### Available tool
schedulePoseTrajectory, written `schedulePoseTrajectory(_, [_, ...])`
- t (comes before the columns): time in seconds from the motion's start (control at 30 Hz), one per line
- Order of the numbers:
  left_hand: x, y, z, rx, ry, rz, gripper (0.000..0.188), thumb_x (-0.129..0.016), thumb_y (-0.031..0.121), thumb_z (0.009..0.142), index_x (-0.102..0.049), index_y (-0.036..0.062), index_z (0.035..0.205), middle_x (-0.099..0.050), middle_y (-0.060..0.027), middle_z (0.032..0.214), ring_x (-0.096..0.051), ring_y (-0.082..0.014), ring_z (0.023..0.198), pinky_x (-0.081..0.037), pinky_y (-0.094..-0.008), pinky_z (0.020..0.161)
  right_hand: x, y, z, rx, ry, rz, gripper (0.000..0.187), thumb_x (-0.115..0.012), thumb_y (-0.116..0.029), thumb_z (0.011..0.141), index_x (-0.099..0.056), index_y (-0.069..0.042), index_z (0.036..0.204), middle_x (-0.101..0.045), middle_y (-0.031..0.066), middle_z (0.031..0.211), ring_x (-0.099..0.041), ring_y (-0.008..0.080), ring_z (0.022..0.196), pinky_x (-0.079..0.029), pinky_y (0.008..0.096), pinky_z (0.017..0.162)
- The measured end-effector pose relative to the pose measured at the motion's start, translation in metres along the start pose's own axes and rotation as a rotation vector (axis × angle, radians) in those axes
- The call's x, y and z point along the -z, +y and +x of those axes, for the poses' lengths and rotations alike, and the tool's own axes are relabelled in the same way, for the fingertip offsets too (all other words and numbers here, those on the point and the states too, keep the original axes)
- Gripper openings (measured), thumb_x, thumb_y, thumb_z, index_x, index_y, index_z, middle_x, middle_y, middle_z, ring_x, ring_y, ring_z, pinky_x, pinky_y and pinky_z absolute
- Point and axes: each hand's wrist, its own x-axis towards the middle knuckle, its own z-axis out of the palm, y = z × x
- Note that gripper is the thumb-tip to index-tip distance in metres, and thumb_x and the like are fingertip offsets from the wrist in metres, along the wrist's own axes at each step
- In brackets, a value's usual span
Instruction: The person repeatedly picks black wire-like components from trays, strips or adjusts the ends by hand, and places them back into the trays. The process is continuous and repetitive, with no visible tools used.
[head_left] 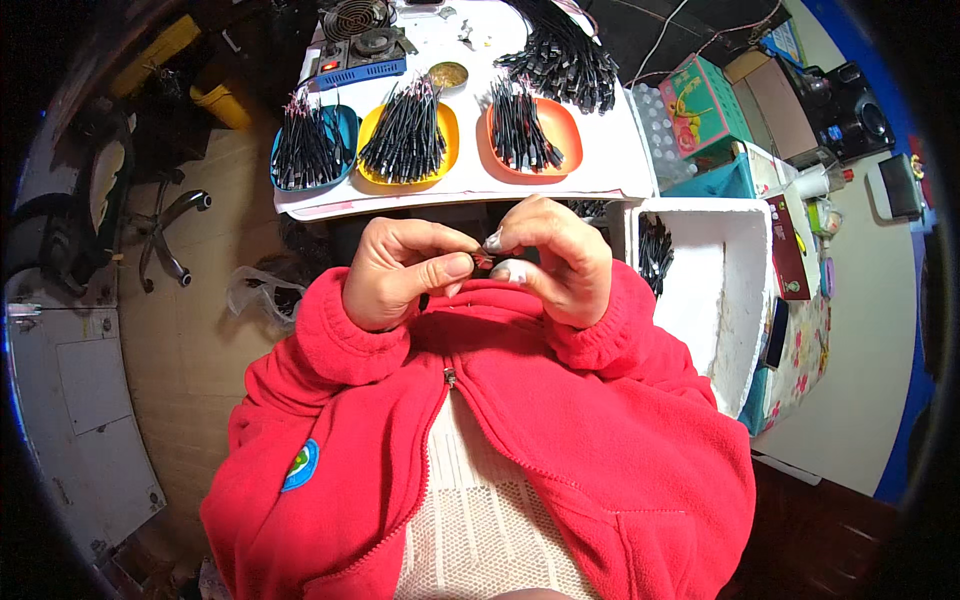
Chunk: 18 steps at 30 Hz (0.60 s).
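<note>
In front of my chest, both hands are raised and pinched close together. My left hand has thumb and forefinger closed on a small dark, wire-like piece with a bit of red; the fingers hide most of it. From the other side my right hand pinches the same piece, white wrapping on its thumb and fingertip. Beyond them, bundles of short black cables with pinkish ends lie in a blue plate, a yellow plate and an orange plate along the white table's near edge.
Behind the plates are a small blue-fronted hot plate, a round tin and a large heap of black cables. At right stands a white foam box with more cables. An office chair's base is at left.
</note>
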Motion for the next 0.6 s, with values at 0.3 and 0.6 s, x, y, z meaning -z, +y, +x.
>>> schedulePoseTrajectory(0.3, [0.005, 0.012, 0.036, 0.147, -0.007, 0.004, 0.015, -0.064, 0.003, 0.088, -0.067, -0.0030, 0.101, -0.064, -0.0033, 0.078, -0.056, -0.0066, 0.064, -0.044, -0.0194, 0.057, 0.007, 0.021, 0.022, -0.052, 0.092, 0.061, 0.011, -0.068, 0.005, 0.078, -0.062, -0.001, 0.085, -0.062, 0.0077, 0.079, -0.059, 0.0169, 0.071, -0.046, 0.0268, 0.064])
schedulePoseTrajectory(0.6, [0.037, 0.047, 0.115, -0.272, 0.270, 0.951, 0.014, -0.067, -0.004, 0.082, -0.066, -0.0037, 0.095, -0.069, -0.0109, 0.086, -0.065, -0.0167, 0.072, -0.051, -0.0263, 0.066, 0.026, 0.078, 0.044, -0.337, 0.316, 0.189, 0.009, -0.056, -0.003, 0.091, -0.062, 0.003, 0.095, -0.062, 0.0106, 0.090, -0.059, 0.0176, 0.081, -0.047, 0.0275, 0.074])
